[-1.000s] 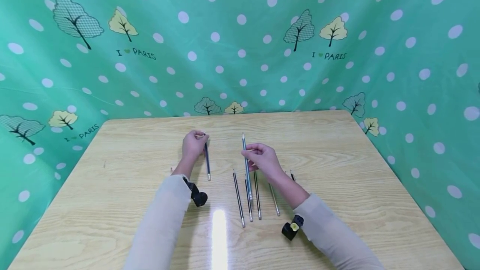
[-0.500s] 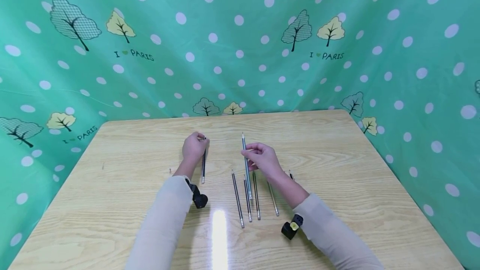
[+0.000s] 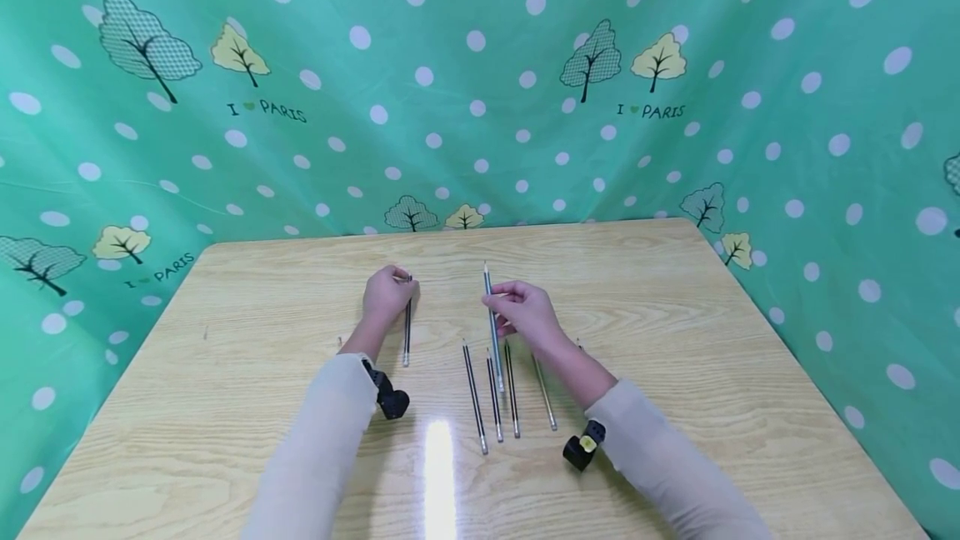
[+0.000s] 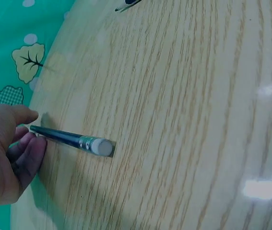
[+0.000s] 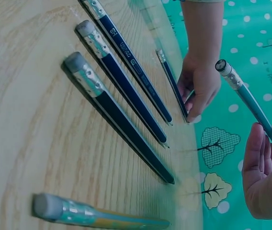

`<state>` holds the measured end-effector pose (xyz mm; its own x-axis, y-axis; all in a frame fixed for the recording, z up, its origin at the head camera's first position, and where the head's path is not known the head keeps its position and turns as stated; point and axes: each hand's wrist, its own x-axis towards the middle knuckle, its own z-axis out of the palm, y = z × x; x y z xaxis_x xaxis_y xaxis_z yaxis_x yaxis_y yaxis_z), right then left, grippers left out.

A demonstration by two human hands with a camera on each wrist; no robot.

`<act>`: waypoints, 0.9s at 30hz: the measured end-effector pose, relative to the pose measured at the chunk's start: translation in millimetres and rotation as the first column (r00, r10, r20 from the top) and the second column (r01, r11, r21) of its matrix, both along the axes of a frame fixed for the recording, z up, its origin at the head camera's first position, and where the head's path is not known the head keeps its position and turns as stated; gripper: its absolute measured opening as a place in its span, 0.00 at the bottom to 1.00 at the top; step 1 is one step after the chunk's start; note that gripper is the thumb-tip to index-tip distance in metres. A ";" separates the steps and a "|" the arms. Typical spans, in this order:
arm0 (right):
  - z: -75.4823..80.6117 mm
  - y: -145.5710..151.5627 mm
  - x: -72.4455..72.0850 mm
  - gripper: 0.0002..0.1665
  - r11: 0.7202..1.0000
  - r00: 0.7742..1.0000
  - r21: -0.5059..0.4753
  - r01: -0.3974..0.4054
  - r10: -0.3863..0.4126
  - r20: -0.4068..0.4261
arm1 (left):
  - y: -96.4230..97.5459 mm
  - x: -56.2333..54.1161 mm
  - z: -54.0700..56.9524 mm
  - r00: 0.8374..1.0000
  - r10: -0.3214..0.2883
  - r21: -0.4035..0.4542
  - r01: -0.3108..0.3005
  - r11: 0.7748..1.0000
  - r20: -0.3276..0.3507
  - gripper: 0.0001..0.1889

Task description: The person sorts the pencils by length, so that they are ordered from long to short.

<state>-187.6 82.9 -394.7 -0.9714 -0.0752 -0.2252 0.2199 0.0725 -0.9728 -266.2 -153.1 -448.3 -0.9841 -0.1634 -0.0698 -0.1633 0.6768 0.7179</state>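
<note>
My left hand (image 3: 386,294) is at the far end of a dark pencil (image 3: 407,332) on the table, pinching it near its tip. In the left wrist view that pencil's white eraser (image 4: 104,147) points towards the camera; its sharpened end is hidden by the fingers. My right hand (image 3: 525,311) holds a blue-green pencil (image 3: 492,327) between thumb and fingers, tip pointing away, above the table. Beneath and nearer lie dark striped pencils (image 3: 475,398) in a loose row, erasers towards me. Beside them lies a gold-coloured pencil (image 3: 546,394).
A pencil tip (image 3: 579,343) shows beyond my right forearm. Another pencil end (image 3: 340,342) peeks out beside my left forearm. The wooden table (image 3: 675,315) ends at a green dotted cloth (image 3: 480,140) behind and at the sides. A bright reflection lies on the tabletop.
My left hand has turned the dark pencil, its eraser end swinging left, then stayed still. My right hand has risen very slightly with the blue-green pencil. The view has shifted a little.
</note>
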 end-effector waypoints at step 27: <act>0.4 -27.1 -30.6 0.19 0.997 1.000 0.072 -0.016 0.018 -0.021 | -3.6 2.9 -9.1 0.998 0.018 0.192 -0.029 0.981 0.058 0.16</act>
